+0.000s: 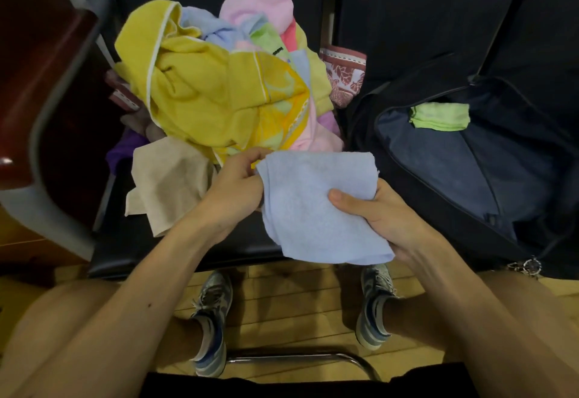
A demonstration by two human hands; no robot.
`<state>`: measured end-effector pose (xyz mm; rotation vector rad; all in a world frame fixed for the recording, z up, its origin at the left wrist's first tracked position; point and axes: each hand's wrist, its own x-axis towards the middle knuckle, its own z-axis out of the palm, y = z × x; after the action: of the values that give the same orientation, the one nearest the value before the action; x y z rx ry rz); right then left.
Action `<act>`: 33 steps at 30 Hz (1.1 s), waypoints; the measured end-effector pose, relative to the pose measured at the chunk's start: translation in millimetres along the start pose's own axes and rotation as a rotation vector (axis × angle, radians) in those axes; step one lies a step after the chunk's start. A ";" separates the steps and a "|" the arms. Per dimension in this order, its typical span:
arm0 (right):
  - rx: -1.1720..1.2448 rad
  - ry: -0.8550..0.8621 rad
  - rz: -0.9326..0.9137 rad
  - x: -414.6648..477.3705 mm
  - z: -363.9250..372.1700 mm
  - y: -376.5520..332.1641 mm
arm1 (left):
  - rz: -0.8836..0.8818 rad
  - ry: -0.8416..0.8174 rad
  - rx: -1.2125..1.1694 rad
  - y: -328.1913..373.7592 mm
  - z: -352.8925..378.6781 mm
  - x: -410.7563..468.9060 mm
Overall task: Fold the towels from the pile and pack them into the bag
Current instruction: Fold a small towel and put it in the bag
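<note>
A light blue towel [316, 206], folded into a rough square, hangs between my hands above the seat's front edge. My left hand [235, 187] pinches its upper left corner. My right hand [385, 212] grips its right side, thumb on top. Behind it lies the pile of towels [219, 84], yellow, pink, blue and green, with a beige one [169, 178] at the near left. To the right, the dark bag [470, 159] stands open with a folded green towel [440, 116] inside.
A black seat [131, 241] holds the pile and the bag. A dark red wooden armrest with a grey frame [47, 115] stands at the left. A patterned maroon towel [344, 78] lies between pile and bag. My feet rest on the wooden floor [297, 303] below.
</note>
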<state>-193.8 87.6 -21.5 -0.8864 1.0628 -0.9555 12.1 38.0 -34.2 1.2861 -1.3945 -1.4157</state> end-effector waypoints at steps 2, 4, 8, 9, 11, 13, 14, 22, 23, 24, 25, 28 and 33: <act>0.024 0.033 -0.021 -4.8 -4.2 -0.4 | -0.120 -0.030 -0.167 3.7 9.1 -0.1; 0.098 0.082 -0.041 -9.0 -9.0 -1.2 | -0.224 -0.108 -0.332 8.2 18.7 -0.1; 0.190 0.232 -0.064 -13.9 -24.3 -3.0 | -0.383 -0.335 -0.576 9.1 33.5 -1.2; 0.188 0.269 -0.070 -14.6 -28.4 -2.7 | -0.410 -0.365 -0.648 7.5 35.6 -0.2; 0.170 0.307 -0.069 -15.5 -34.2 -0.5 | -0.446 -0.404 -0.740 5.9 39.6 -0.4; 0.177 0.275 -0.058 -17.3 -33.9 1.8 | -0.425 -0.425 -0.662 4.0 45.6 -5.3; 0.189 0.242 -0.044 -18.0 -32.3 2.9 | -0.405 -0.437 -0.588 2.8 49.6 -8.5; 0.099 0.152 0.142 -6.1 -30.6 1.8 | -0.294 -0.172 -0.365 -4.3 40.1 -3.0; 0.108 0.139 0.154 -3.9 -31.2 1.6 | -0.283 -0.142 -0.353 -4.8 38.0 -1.4; 0.114 0.125 0.163 -1.9 -31.0 0.6 | -0.278 -0.125 -0.337 -4.9 36.1 -0.9; 0.119 0.111 0.166 -0.1 -31.5 -0.5 | -0.275 -0.119 -0.324 -5.4 34.3 -0.7; 0.128 0.061 0.159 3.9 -33.2 -7.3 | -0.292 -0.129 -0.307 -6.2 28.2 -0.7; 0.103 0.030 0.132 8.1 -41.3 -8.0 | -0.365 -0.166 -0.325 -5.6 23.0 1.9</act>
<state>-233.5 72.2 -26.7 -0.7109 1.0745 -0.9068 -9.9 41.9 -42.3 1.2702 -1.0047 -1.9437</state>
